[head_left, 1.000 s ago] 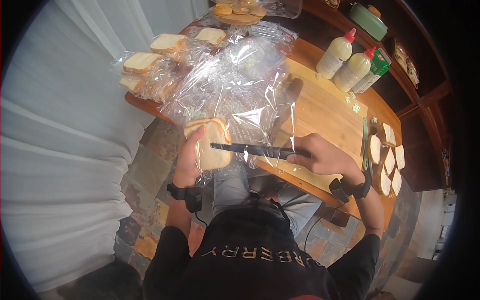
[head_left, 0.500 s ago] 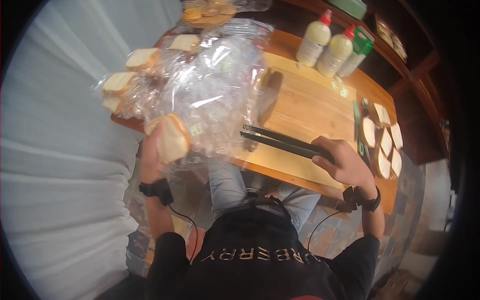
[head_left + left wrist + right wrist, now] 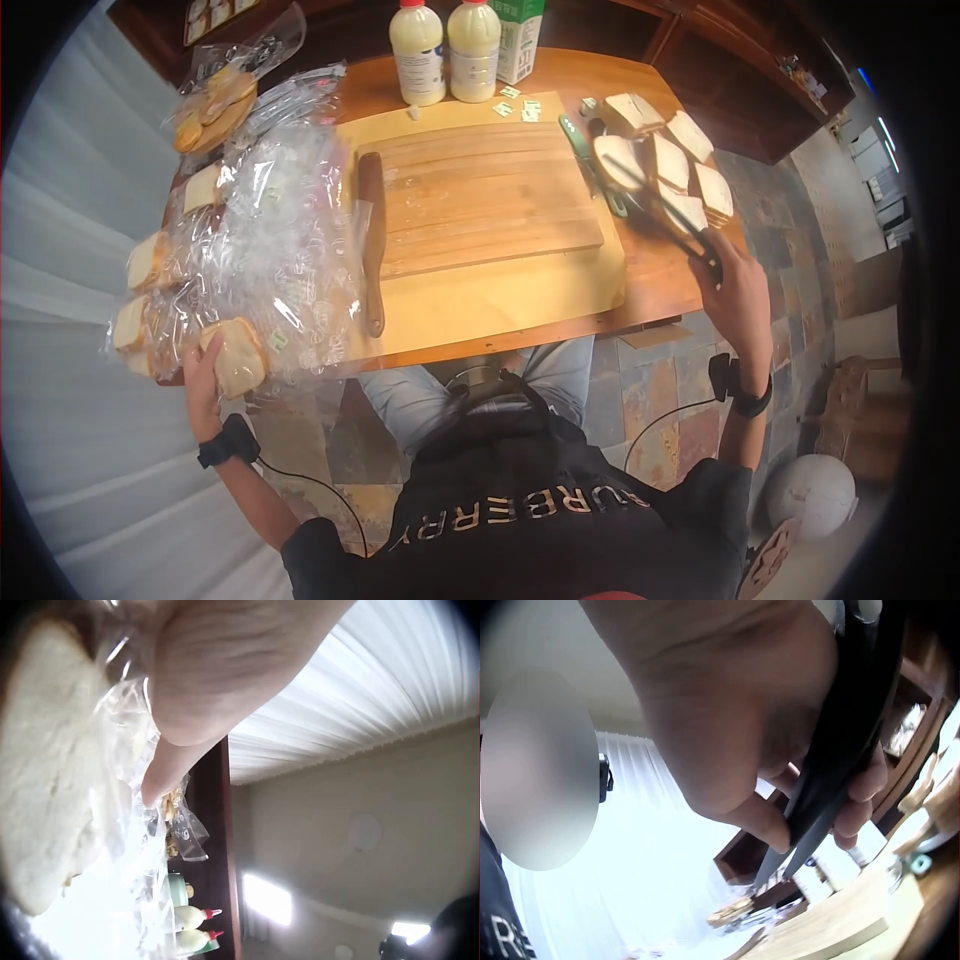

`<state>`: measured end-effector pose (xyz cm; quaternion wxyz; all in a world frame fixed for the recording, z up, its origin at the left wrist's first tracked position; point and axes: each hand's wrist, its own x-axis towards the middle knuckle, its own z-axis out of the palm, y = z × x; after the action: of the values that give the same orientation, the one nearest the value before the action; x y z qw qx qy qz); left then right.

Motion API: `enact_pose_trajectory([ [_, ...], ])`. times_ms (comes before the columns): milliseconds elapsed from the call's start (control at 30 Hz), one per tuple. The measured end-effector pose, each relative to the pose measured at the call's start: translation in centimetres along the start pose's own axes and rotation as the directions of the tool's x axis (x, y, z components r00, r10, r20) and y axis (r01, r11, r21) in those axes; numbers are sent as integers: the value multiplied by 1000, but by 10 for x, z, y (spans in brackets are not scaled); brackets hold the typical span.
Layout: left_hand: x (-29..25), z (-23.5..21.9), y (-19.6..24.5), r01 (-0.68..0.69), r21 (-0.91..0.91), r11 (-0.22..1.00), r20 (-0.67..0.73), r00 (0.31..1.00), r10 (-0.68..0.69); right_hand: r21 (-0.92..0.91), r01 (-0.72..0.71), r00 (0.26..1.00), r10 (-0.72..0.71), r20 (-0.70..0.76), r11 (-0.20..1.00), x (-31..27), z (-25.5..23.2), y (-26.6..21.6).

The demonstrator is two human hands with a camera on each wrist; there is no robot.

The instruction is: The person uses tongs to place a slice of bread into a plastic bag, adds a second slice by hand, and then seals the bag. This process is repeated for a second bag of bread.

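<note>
At the table's near left corner, my left hand (image 3: 203, 382) holds sandwich bread (image 3: 238, 360) in a clear plastic bag, thumb over its face. The pale bread (image 3: 49, 765) fills the left side of the left wrist view beside that hand (image 3: 225, 667). My right hand (image 3: 738, 300) grips black tongs (image 3: 688, 232), which reach over the bread slices (image 3: 668, 165) at the table's right end. In the right wrist view, fingers and thumb wrap the tongs (image 3: 840, 742). The tong tips are blurred against the slices in the head view.
A wooden cutting board (image 3: 480, 200) lies mid-table, with a brown wooden utensil (image 3: 371, 230) along its left edge. Clear plastic bags (image 3: 280, 220) and bagged bread (image 3: 146, 262) cover the left side. Two bottles (image 3: 418, 60) and a green carton (image 3: 520, 40) stand at the back. A green-handled knife (image 3: 577, 140) lies right.
The tongs have swung right, from the bagged bread to the slices at the right end. My left hand has carried the bagged bread left, to the table's corner. The head view has turned right.
</note>
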<state>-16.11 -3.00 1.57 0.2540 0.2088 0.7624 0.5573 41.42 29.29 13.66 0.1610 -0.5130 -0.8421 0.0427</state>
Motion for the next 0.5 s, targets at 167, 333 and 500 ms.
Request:
enact_pose_trajectory([
  [167,0,-20,10,127,184,975,-97,989,-110,-261,17,989,-55,-138,965,6,26,27],
  [333,-21,-5,17,-66,264,962,-251,959,134,-355,70,989,-111,-98,932,15,42,28],
  [500,-42,-3,24,-119,275,954,-279,940,198,-458,61,994,-96,-54,887,20,53,22],
])
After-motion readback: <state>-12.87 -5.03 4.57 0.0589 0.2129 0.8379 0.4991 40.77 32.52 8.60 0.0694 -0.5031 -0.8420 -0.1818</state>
